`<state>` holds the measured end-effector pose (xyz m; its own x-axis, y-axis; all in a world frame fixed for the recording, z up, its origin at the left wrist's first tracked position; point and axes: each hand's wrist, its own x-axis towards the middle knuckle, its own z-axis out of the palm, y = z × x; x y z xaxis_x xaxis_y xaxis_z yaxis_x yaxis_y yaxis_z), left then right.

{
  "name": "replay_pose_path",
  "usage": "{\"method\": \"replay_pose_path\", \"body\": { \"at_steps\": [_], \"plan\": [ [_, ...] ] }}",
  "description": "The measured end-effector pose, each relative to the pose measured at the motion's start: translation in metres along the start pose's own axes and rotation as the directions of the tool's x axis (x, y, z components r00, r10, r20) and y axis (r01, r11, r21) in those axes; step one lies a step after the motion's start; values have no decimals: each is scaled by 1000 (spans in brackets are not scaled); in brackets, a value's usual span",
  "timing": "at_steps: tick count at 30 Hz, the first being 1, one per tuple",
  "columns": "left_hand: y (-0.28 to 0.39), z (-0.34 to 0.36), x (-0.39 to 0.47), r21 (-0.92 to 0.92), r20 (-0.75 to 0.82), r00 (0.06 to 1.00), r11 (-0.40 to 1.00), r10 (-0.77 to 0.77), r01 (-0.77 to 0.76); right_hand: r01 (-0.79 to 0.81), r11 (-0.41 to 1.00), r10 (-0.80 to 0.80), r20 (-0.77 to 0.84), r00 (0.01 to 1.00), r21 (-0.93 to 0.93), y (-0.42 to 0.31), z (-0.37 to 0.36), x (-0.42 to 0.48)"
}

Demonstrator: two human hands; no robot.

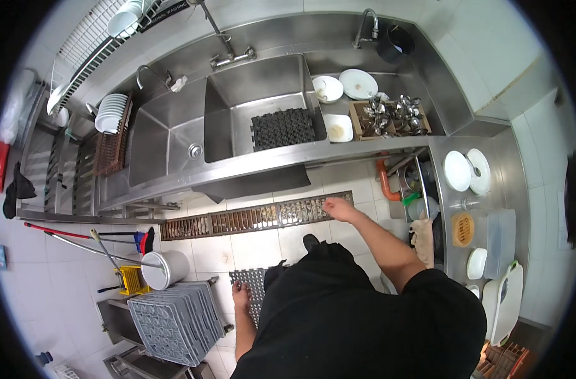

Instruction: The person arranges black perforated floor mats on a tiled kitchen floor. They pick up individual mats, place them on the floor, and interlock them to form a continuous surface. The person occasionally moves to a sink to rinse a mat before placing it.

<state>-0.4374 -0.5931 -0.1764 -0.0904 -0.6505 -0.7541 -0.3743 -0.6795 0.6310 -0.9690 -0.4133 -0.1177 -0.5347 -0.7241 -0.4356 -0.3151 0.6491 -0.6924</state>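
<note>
My right hand (pixel 339 209) hangs over the floor drain grate (pixel 245 220) in front of the sinks, fingers loosely curled and no object visible in it. Low at my other side, my left hand (pixel 241 294) is beside a black perforated floor mat (pixel 253 284), its fingers partly bent, with nothing seen in it. Ahead, the large steel sink (pixel 250 90) holds a black rubber mat (pixel 282 128). To its right lie a white bowl (pixel 327 89), a round white plate (pixel 358 84), a square dish (pixel 339 128) with residue, and a cardboard box (pixel 358 121) of metal cutlery.
A smaller sink (pixel 167 137) and a brown rack (pixel 112 149) of plates are at left. Stacked grey dishwasher racks (pixel 174 320), a white bucket (pixel 167 269) and long-handled cleaning tools stand on my left. The right counter (pixel 498 199) bears plates and plastic containers.
</note>
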Motion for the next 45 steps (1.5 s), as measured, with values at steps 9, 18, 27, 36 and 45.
{"method": "replay_pose_path", "body": {
  "at_steps": [9,18,27,36,45],
  "plan": [
    [3,35,86,262,258,948,958,-186,116,192,885,-225,26,974,425,-178,-40,74],
    [55,66,173,-52,137,912,917,-386,395,187,973,-191,11,982,136,-223,-96,190],
    [200,59,146,-128,-83,997,992,7,-18,77,940,-64,50,997,-334,-150,-121,429],
    [99,92,-62,-157,-389,811,899,-438,410,34,772,107,182,977,-634,-121,-108,559],
    [-7,197,-182,54,-194,820,829,-538,556,115,741,84,262,961,-661,-107,-99,579]
  ]
}}
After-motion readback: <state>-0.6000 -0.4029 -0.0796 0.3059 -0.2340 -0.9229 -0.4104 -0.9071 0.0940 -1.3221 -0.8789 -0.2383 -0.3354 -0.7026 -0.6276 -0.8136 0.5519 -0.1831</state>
